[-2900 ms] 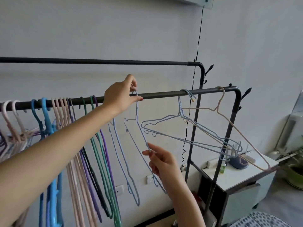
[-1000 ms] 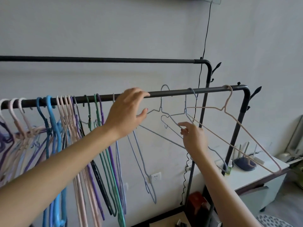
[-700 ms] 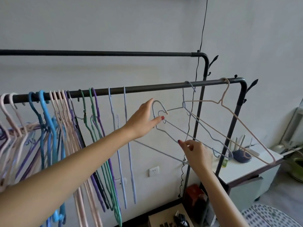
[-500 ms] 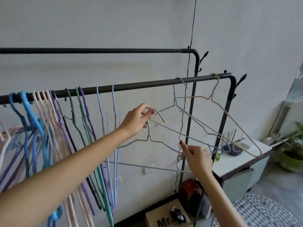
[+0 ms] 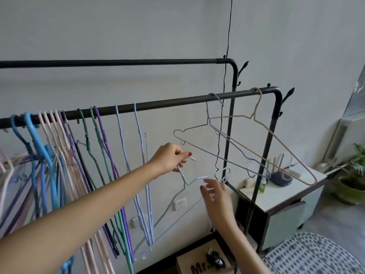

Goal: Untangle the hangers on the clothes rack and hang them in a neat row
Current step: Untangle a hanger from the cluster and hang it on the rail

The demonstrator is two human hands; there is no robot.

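Note:
My left hand (image 5: 171, 159) pinches the hook of a pale blue wire hanger (image 5: 185, 181), held off and below the black front rail (image 5: 158, 105). My right hand (image 5: 216, 191) is spread with loose fingers at that hanger's right shoulder; whether it touches the wire is unclear. Another pale blue hanger (image 5: 221, 153) and a beige hanger (image 5: 276, 143) hang slanted near the rail's right end. Two pale blue hangers (image 5: 138, 165) hang edge-on at mid rail. A packed row of blue, pink, purple and green hangers (image 5: 65, 155) fills the left.
A second black rail (image 5: 118, 62) runs higher and behind. A white cabinet (image 5: 282, 194) with a bottle and small items stands right of the rack. A cardboard box (image 5: 203, 262) sits on the floor below, a patterned mat (image 5: 316, 254) and a potted plant (image 5: 353, 186) further right.
The pale blue hanger came off the rail in my left hand and sank lower. My right hand let go of its shoulder and opened just beside it.

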